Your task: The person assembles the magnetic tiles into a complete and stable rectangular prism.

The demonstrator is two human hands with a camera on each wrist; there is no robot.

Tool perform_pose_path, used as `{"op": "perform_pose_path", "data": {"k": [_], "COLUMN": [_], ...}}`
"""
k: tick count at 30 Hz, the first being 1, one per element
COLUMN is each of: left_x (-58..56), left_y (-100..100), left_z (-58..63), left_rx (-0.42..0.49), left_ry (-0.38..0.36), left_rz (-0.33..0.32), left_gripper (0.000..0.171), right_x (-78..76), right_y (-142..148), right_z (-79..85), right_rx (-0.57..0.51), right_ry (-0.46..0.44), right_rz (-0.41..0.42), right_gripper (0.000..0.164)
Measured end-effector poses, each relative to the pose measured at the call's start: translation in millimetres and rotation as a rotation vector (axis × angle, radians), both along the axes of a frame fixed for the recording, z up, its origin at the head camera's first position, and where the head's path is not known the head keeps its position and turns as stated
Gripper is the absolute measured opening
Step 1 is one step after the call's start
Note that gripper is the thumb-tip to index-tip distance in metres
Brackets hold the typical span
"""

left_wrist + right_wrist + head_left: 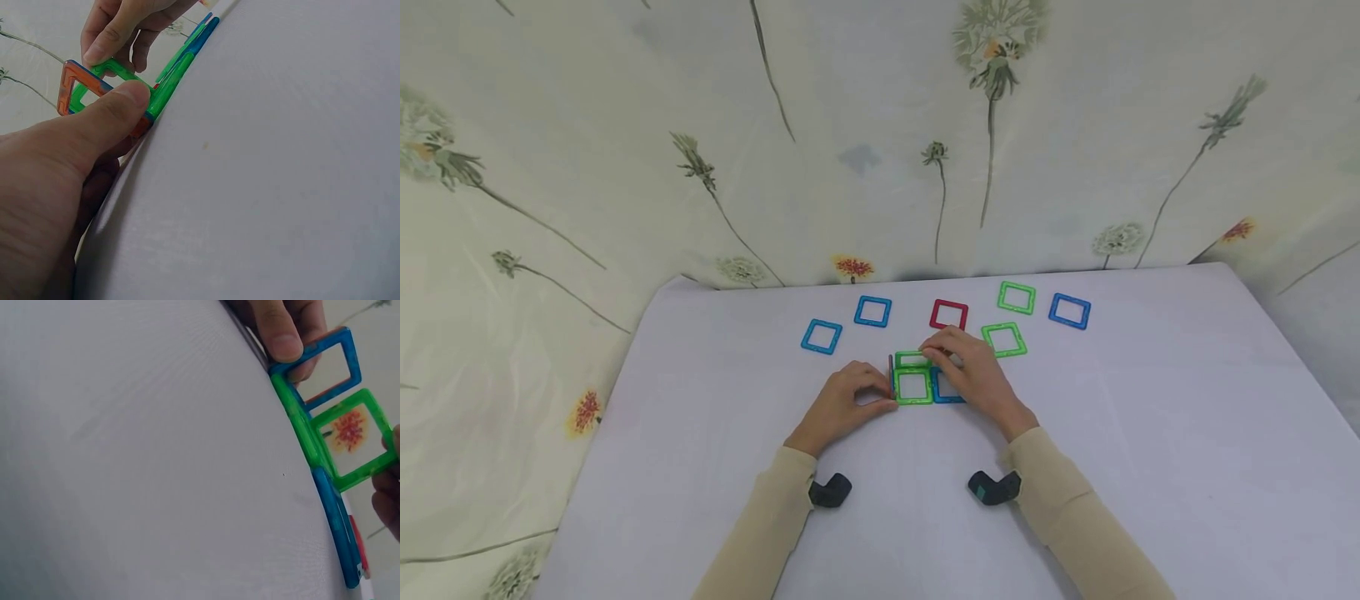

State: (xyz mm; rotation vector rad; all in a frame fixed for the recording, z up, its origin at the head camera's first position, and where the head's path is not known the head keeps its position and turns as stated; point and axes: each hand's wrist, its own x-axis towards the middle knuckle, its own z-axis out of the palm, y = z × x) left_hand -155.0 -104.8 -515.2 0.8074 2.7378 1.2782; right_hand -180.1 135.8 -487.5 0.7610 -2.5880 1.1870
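Note:
Several square magnetic tile frames are at the middle of the table. A green tile lies flat, joined to a flat blue tile at its right. My left hand pinches the near lower corner of an upright blue and orange-red tile on the green tile's left edge. At the far edge, a second green tile stands raised, its top side pinched between thumb and fingers of my right hand. The right hand partly covers the flat blue tile in the head view.
Toward the table's far edge lie loose tiles: two light blue ones, a red one, two green ones and a dark blue one. Behind hangs a flower-printed cloth.

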Motion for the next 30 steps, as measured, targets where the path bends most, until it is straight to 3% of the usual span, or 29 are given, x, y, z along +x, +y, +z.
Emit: {"op": "perform_pose_path", "data": {"k": [16, 30], "left_x": [-1.0, -0.2], "left_y": [-0.1, 0.0], "left_z": [-4.0, -0.8], "left_rx": [0.0, -0.014], "left_ry": [0.026, 0.002], "left_rz": [0.004, 0.014], "left_gripper": [0.016, 0.016], "right_x": [0.7, 0.2], "right_y": [-1.7, -1.9], "right_z": [1.1, 0.0], "right_rx": [-0.012, -0.006], "right_ry": [-0.01, -0.068], "right_rz": [0.016, 0.016], "right_gripper": [0.014, 0.015]}}
